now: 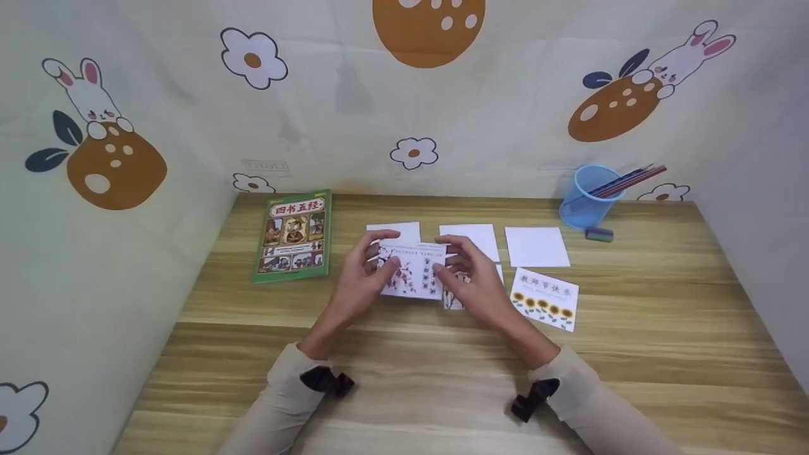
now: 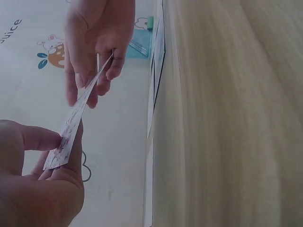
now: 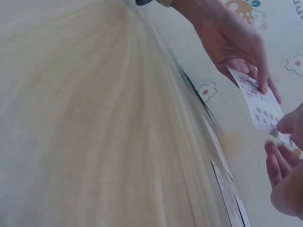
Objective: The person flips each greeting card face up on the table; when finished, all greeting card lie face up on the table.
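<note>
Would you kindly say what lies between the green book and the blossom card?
The head view shows the left hand between them, pinching the blossom card; bare tabletop separates that hand from the green book.

Here's 四书五经 on the green book (image 1: 292,237), 教师节快乐 topping the sunflower card (image 1: 545,301), "juice" on the wall (image 2: 116,142); the blossom card (image 1: 412,278) shows characters too small to read!

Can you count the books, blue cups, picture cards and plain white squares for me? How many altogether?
Books: 1 green-edged book
Blue cups: 1 blue cup
Picture cards: 3 (held blossom card, sunflower card, partly hidden card)
Plain white squares: 3
Total: 8
</note>
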Demonstrator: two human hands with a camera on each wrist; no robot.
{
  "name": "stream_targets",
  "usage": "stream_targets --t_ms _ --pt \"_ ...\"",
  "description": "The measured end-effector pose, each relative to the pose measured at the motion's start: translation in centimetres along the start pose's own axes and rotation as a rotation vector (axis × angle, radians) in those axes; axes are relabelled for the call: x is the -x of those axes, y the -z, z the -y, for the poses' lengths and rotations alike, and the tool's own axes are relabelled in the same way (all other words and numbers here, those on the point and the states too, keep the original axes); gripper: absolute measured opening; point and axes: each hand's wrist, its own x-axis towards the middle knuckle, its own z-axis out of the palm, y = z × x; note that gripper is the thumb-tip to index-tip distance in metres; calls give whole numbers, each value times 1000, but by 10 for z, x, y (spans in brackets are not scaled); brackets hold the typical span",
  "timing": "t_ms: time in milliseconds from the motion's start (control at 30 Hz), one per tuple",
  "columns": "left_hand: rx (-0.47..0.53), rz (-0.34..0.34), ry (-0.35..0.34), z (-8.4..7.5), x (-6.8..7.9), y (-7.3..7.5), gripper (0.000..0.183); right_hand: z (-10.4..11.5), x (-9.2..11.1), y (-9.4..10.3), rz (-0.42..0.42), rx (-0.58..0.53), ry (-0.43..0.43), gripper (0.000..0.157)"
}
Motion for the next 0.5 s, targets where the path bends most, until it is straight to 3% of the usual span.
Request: stream_targets --t_ms 267,400,500 --pt "63 25 62 0 1 -2 80 -2 -3 4 -20 -230 -132 46" --pt "71 -14 49 0 1 -2 60 -5 -2 6 4 -215 -168 35" --pt "32 -5 18 1 0 -2 43 -7 -1 6 40 -184 -161 36"
